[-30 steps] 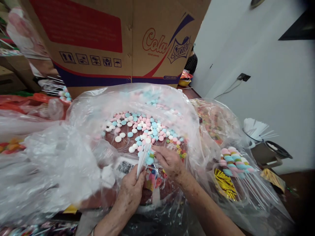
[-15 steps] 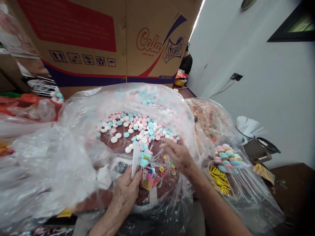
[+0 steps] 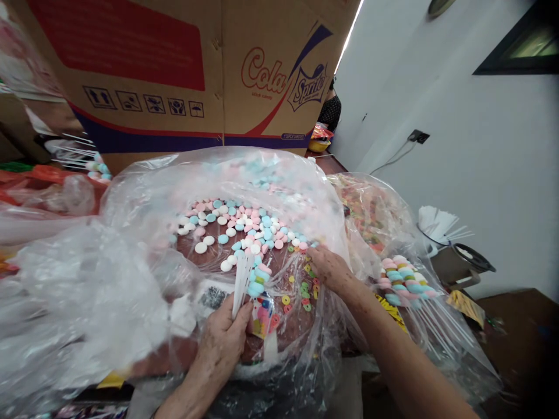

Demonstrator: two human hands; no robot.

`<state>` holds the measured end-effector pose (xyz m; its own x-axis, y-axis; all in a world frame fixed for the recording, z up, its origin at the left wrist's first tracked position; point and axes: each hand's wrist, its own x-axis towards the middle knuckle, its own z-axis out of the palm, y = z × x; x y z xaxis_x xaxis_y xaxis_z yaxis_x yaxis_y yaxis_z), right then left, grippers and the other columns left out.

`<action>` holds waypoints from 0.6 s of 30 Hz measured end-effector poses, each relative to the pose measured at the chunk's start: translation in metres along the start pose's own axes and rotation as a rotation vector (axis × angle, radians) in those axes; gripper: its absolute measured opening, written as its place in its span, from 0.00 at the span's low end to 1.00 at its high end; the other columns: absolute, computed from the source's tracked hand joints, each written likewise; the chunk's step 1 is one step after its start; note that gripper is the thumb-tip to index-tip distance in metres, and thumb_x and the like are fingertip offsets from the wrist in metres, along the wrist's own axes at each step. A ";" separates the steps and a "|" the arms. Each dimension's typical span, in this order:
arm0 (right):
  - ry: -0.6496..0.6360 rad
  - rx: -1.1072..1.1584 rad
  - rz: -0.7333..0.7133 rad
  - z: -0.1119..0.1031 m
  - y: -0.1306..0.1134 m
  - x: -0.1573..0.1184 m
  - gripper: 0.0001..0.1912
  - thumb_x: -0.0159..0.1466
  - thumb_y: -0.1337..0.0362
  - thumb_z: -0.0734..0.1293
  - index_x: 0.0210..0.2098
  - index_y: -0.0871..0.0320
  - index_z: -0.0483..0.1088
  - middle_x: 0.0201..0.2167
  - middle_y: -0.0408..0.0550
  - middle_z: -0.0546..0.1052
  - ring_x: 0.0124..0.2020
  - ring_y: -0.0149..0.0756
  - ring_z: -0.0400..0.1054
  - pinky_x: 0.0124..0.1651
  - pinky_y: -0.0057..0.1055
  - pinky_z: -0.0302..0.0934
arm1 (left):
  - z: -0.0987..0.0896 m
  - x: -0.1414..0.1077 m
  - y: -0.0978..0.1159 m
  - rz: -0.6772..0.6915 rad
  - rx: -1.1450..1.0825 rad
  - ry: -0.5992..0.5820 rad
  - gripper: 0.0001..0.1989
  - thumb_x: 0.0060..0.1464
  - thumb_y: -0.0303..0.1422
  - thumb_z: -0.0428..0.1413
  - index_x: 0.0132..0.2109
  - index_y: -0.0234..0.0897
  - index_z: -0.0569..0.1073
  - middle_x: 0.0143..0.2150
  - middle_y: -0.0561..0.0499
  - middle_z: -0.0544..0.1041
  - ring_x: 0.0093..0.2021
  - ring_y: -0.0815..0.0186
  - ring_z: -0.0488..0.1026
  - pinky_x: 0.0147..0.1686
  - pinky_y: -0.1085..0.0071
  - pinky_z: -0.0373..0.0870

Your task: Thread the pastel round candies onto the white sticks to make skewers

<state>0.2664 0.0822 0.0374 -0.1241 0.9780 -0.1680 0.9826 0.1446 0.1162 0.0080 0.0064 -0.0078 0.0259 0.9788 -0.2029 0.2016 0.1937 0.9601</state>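
Note:
My left hand [image 3: 227, 329] is closed around a bundle of white sticks [image 3: 241, 279] at the lower middle. Against the bundle stands a marshmallow skewer [image 3: 258, 280] with pink and blue pieces and a greenish one between. Pink, blue and white marshmallows [image 3: 244, 224] lie loose just beyond, spilling from a large clear plastic bag [image 3: 174, 166]. My right hand [image 3: 328, 269] is at the right side of the pile, fingers bent together beside loose gummy rings [image 3: 307, 288]. Its fingertips are partly hidden, and whatever they grip does not show clearly.
A large cardboard box [image 3: 166, 70] stands behind the bag. On the right are finished marshmallow skewers [image 3: 406, 282], gold twist ties [image 3: 391, 311], a bag of gummies [image 3: 367, 209] and a grey jug [image 3: 465, 262] near white sticks [image 3: 441, 224]. Crumpled plastic [image 3: 87, 302] covers the left.
My right hand has moved right, from over the marshmallows to the gummy rings, and its spread fingers have drawn together. More rings show now. My left hand keeps its hold on the sticks.

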 end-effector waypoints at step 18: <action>0.012 0.194 -0.057 -0.002 -0.005 -0.004 0.08 0.63 0.70 0.60 0.31 0.60 0.70 0.34 0.51 0.73 0.34 0.35 0.65 0.36 0.28 0.54 | 0.000 -0.001 0.005 -0.007 -0.040 -0.009 0.15 0.51 0.46 0.55 0.32 0.39 0.74 0.17 0.56 0.70 0.19 0.64 0.68 0.17 0.73 0.61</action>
<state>0.2618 0.0780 0.0395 -0.1809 0.9709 -0.1569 0.9819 0.1693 -0.0846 0.0087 0.0066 -0.0027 0.0331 0.9770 -0.2109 0.1624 0.2029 0.9656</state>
